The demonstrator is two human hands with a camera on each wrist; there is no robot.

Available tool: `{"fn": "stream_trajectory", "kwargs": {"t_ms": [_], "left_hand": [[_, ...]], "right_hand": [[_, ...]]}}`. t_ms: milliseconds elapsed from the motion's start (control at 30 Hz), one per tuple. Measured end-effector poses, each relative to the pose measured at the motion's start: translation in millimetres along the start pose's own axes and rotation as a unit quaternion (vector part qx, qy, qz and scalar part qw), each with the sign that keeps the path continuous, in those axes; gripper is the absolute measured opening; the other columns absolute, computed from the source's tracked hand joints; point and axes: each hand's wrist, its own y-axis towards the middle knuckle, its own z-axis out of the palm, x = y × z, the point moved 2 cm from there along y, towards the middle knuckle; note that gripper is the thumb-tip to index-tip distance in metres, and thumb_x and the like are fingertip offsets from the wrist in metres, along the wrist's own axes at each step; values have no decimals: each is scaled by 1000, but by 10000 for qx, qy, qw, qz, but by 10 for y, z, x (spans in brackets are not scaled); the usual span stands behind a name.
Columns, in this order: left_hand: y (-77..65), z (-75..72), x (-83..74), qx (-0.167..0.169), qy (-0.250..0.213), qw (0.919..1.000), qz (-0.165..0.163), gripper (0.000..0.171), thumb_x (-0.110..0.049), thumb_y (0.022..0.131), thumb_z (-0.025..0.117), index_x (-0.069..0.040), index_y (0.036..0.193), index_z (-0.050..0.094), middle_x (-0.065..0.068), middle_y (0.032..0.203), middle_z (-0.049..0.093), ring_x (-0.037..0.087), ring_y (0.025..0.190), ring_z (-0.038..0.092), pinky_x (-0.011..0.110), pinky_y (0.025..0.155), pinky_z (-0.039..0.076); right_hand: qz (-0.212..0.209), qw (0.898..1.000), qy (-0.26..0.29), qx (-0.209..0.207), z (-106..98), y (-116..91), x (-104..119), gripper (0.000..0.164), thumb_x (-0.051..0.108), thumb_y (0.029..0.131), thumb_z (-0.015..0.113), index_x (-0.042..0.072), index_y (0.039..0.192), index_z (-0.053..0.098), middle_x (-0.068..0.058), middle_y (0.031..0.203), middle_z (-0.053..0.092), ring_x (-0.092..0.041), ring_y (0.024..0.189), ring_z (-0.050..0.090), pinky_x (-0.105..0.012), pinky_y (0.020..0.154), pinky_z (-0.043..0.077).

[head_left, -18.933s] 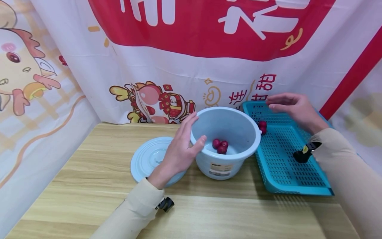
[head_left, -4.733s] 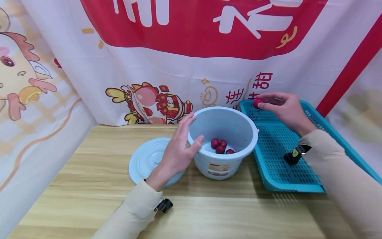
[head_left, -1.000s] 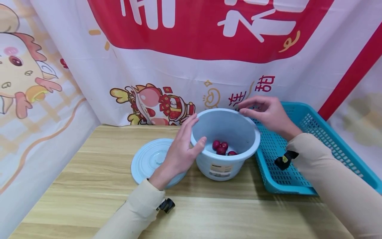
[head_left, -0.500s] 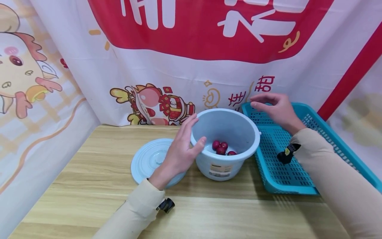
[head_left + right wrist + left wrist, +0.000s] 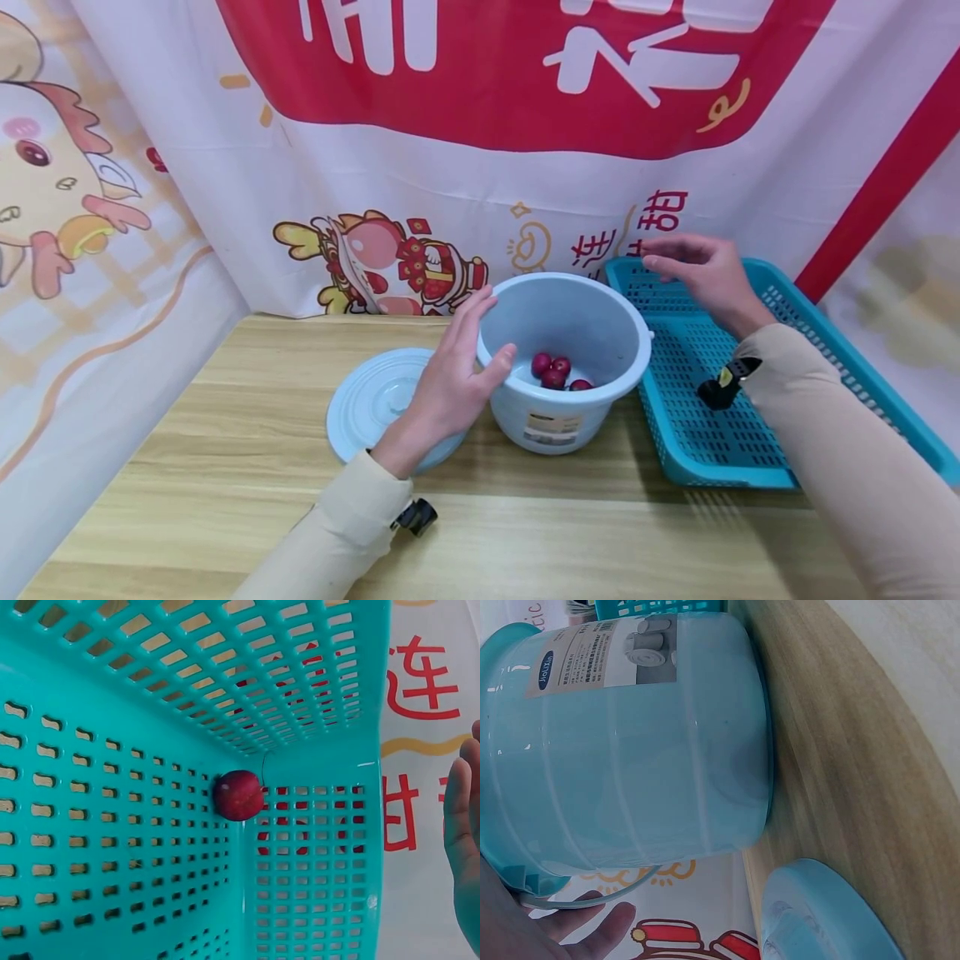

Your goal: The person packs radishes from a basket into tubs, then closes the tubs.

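My left hand [image 5: 452,379] rests against the left side of the light blue bucket [image 5: 517,421], fingers straight and thumb over the near rim. Inside the bucket lie several small dark red fruits [image 5: 551,371], which look like plums. My right hand [image 5: 708,275] hovers over the back of the teal basket [image 5: 678,400], its fingers loosely bent and nothing visible between them. In the right wrist view, one red fruit [image 5: 238,795] sits in a corner of the basket, apart from the hand. The head view does not show that fruit.
Partly behind my left wrist, the light blue lid [image 5: 363,404] lies on the wooden table [image 5: 247,433]. The bucket's handle [image 5: 600,900] hangs down its side in the left wrist view. A printed cloth [image 5: 450,192] hangs just behind the table.
Several seconds ago my right hand held a fruit; now it holds none. From the bucket's rim it has moved right, over the basket. The bucket gained a fruit since the oldest frame.
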Motion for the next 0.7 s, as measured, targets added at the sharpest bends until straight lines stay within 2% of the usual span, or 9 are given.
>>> {"fn": "stream_trajectory", "kwargs": {"t_ms": [300, 533, 600, 700], "left_hand": [[-1, 1, -13, 29, -2, 10000, -30, 77, -54, 100, 48, -21, 167, 30, -12, 177, 19, 22, 162, 30, 66, 121, 41], [-6, -6, -9, 42, 8, 10000, -43, 77, -55, 100, 47, -21, 167, 30, -12, 177, 19, 23, 163, 29, 66, 121, 41], [-5, -5, -1, 30, 13, 10000, -35, 77, -55, 100, 47, -21, 167, 30, -12, 177, 19, 23, 163, 29, 66, 121, 41], [-2, -1, 3, 10, 26, 10000, -7, 77, -55, 100, 47, -21, 167, 30, -11, 177, 20, 23, 163, 29, 66, 121, 41]], "right_hand": [[317, 9994, 6, 159, -28, 40, -129, 62, 48, 96, 74, 16, 148, 62, 4, 139, 67, -9, 114, 64, -17, 86, 60], [804, 9954, -20, 526, -22, 68, -243, 63, 45, 99, 71, 14, 152, 57, -4, 148, 62, -20, 128, 61, -17, 90, 58], [940, 9933, -67, 663, -16, 87, -275, 60, 42, 102, 69, 14, 153, 55, -7, 152, 59, -25, 134, 59, -22, 96, 58], [1114, 9899, -95, 875, -13, 104, -326, 56, 35, 105, 66, 13, 155, 53, -12, 158, 55, -31, 140, 55, -41, 111, 55]]}}
